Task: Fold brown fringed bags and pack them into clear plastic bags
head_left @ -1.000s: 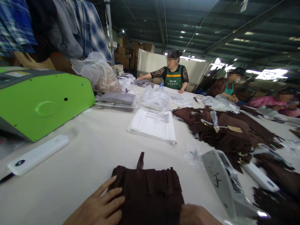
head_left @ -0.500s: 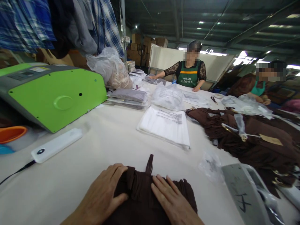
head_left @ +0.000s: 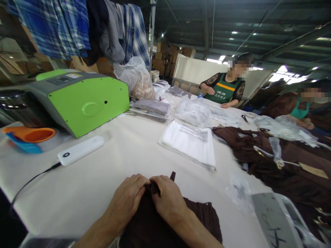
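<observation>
A dark brown garment (head_left: 152, 227) lies folded on the white table at the bottom middle, with gathered fabric along its right side. My left hand (head_left: 131, 193) pinches its upper left edge. Right beside it, my right hand (head_left: 165, 194) is closed on the same edge, and the fingertips of both hands nearly meet. A short brown strap (head_left: 172, 176) sticks up past the garment's far edge, behind my right hand. Part of the garment is hidden under my forearms.
Ahead lies a stack of white printed plastic bags (head_left: 190, 143). A green machine (head_left: 90, 103) and a white corded device (head_left: 80, 150) are on the left. More brown garments (head_left: 258, 148) and a grey-and-white tool (head_left: 274, 220) lie right. Two people stand across the table.
My right hand has moved left from lying flat on the garment and now grips its edge beside my left hand. The view has shifted left. The co-worker opposite has raised one hand.
</observation>
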### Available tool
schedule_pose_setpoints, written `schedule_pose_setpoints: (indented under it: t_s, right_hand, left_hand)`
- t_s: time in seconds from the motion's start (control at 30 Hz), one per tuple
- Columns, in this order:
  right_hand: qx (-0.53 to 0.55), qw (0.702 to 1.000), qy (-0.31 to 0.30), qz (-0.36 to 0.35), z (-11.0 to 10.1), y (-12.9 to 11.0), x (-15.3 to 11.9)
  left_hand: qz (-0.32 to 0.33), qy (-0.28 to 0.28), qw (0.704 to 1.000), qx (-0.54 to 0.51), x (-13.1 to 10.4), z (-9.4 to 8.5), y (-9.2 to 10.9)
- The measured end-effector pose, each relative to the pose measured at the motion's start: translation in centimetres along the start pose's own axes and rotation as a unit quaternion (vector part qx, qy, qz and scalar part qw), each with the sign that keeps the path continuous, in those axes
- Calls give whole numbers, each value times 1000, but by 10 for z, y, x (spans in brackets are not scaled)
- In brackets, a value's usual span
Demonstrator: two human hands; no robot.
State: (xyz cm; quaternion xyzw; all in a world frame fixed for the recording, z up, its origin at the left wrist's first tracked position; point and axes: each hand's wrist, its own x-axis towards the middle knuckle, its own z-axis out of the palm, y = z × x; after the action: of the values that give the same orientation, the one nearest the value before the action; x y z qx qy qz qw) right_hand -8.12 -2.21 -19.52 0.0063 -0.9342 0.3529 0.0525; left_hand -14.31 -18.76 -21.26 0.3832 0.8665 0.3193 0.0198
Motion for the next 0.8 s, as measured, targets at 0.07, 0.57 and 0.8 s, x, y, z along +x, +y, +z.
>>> schedule_pose_setpoints:
  t_s: [0.07,0.57,0.8]
  right_hand:
    - [60,998,-15,13,-6,2,4]
    - [84,996,-22,15,-47,17,-59]
    - [-30,986,-30,-160,-24,16,-67]
  left_hand:
    - [0,10,999,-36,-1,-5,-3]
    - [63,-84,990,-96,-9,-34,-6]
    - [169,-84,982,-5,-15,-13,-3]
